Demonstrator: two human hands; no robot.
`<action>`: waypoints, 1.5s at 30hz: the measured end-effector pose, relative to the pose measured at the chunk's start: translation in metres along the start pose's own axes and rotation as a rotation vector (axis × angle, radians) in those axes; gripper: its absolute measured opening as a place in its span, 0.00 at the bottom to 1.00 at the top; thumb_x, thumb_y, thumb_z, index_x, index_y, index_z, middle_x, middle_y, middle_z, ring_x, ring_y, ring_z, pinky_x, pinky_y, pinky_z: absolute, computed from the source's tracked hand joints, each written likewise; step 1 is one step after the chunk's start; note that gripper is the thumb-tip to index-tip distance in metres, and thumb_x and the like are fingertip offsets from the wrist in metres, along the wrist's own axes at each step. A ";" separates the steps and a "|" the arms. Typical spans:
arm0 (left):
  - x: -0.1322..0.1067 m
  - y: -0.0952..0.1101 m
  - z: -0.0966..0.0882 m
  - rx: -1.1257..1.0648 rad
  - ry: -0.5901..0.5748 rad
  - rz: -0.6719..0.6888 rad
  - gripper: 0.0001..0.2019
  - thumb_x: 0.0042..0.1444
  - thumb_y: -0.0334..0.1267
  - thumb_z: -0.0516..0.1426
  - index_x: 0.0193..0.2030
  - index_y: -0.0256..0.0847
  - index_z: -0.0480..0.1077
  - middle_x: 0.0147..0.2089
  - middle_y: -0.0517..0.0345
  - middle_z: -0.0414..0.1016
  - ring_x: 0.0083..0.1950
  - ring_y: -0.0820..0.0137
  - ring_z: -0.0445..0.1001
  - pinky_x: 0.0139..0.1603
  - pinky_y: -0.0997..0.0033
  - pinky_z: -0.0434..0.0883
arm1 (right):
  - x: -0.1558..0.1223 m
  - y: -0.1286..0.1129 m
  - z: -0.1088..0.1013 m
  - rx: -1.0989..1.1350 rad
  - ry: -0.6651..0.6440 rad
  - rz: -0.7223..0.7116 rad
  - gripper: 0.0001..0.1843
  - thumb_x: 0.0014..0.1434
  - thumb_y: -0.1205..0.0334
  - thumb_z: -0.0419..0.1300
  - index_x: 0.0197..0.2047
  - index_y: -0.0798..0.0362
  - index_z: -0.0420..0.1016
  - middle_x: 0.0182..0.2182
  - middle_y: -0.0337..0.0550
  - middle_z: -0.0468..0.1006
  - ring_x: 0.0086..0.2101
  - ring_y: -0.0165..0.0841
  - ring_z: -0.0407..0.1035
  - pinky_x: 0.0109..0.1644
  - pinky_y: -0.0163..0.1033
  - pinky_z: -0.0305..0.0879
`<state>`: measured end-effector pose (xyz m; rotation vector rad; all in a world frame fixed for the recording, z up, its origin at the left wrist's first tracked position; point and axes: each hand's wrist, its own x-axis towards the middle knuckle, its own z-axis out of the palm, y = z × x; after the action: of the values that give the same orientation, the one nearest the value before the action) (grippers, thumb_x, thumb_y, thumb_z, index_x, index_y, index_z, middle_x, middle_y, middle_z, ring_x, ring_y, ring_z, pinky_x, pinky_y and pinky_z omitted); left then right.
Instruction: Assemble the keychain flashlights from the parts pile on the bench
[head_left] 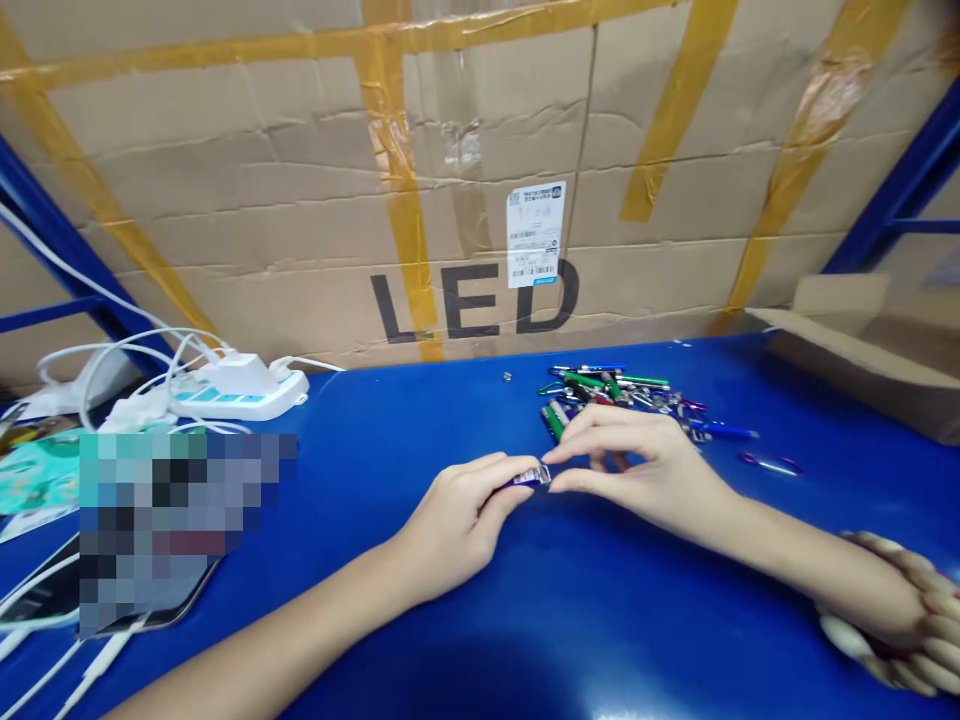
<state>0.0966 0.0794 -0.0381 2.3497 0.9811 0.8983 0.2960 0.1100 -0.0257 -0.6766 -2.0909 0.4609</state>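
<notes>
clamping the piece between thumb and curled forefinger, the left hand leaves a bright metal end exposed in the head view. the left grip is narrow and full: the blue-purple body lies inside it, partly hidden by the fingers, and the metal end projects from the grip toward the right hand. the right thumb and forefinger stand slightly parted, one at each side of that end; whether they touch it cannot be told.

for good handling, hold the left pinch firm on the body and back from the metal end, so that the end is accessible. bring the right thumb and forefinger in along the length of the piece and apply light, even pressure. in judgement, so small a part could twist or slip if pushed from one side. work low over the table, so that a dropped part falls close by.

relative to the left grip, the pile lies beyond and to the right, partly behind the right hand. a purple clip lies farther right, apart from the pile. a metal bit lies beyond the grip, well apart from it. the power strip lies beyond and to the left.
</notes>
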 end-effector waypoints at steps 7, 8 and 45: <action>0.000 0.000 -0.001 0.005 -0.080 -0.005 0.12 0.63 0.33 0.46 0.45 0.40 0.70 0.36 0.57 0.71 0.36 0.71 0.68 0.37 0.76 0.63 | -0.006 0.006 -0.006 -0.204 -0.011 -0.308 0.07 0.58 0.60 0.61 0.33 0.52 0.79 0.29 0.40 0.74 0.26 0.25 0.68 0.28 0.28 0.62; 0.000 0.000 -0.001 0.003 -0.093 0.001 0.12 0.63 0.33 0.46 0.45 0.40 0.70 0.36 0.57 0.71 0.36 0.71 0.68 0.37 0.76 0.63 | -0.007 0.006 -0.007 -0.254 -0.016 -0.338 0.07 0.58 0.60 0.60 0.33 0.51 0.79 0.29 0.38 0.75 0.25 0.23 0.68 0.26 0.28 0.61; -0.003 0.005 0.001 0.023 -0.058 -0.043 0.12 0.61 0.36 0.48 0.45 0.40 0.70 0.27 0.60 0.72 0.25 0.74 0.68 0.29 0.78 0.64 | -0.009 0.000 -0.003 -0.464 -0.135 -0.301 0.11 0.65 0.58 0.50 0.38 0.53 0.70 0.32 0.37 0.74 0.26 0.23 0.68 0.26 0.29 0.57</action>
<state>0.0979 0.0733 -0.0369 2.3512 1.0191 0.8018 0.3029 0.1052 -0.0298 -0.5839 -2.4040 -0.1597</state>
